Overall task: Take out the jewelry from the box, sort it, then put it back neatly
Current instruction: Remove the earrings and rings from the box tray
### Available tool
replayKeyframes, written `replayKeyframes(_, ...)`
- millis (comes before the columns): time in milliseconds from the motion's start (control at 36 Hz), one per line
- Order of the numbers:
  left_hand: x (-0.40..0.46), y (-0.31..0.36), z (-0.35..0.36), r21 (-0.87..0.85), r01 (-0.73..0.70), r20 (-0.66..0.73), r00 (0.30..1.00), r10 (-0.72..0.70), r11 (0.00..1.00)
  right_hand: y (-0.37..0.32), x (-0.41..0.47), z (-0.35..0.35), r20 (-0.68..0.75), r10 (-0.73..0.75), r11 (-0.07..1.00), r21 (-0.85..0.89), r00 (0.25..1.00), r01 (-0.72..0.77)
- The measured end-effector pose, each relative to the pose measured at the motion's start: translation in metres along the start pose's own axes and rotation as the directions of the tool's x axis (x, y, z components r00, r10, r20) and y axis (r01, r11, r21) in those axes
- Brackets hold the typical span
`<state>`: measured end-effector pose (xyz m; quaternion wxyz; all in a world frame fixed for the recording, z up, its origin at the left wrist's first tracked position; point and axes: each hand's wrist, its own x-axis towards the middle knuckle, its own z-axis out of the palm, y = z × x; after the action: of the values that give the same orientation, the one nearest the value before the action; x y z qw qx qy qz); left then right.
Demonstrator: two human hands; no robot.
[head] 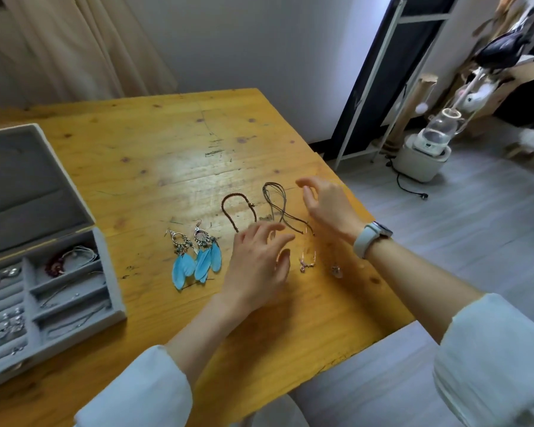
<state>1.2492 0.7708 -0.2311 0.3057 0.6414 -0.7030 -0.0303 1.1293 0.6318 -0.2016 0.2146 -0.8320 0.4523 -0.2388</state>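
Jewelry is only partly out: blue feather earrings (195, 257), brown beaded bracelet (238, 211) and grey cord necklace (278, 208) lie on the wooden table (154, 155) under loose-fingered, empty left hand (256, 266) and right hand (327, 204), while the grey velvet box (74, 272) holds more.

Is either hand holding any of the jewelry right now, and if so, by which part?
Nothing is held. The left hand and right hand are both open, fingers spread, above the cord necklace and thin chains on the table.
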Motion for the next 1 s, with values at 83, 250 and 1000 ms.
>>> replayKeyframes(83, -0.005, -0.019, -0.027, -0.044, 0.125, -0.132, 0.983, -0.13, 0.991, -0.035, -0.006, 0.017, -0.009, -0.091, 0.993, 0.077, 0.996, 0.091)
replayKeyframes(250, -0.047, -0.067, -0.092, 0.015, 0.342, -0.213, 0.919, -0.331, 0.939, -0.107, -0.022, 0.063, 0.034, -0.231, 0.945, 0.245, 0.972, 0.215)
replayKeyframes(1000, -0.181, -0.217, -0.231, 0.481, 0.719, -0.384, 0.687, -0.617, 0.501, -0.335, -0.03, 0.249, 0.219, -0.616, 0.783, 0.072, 0.757, 0.617)
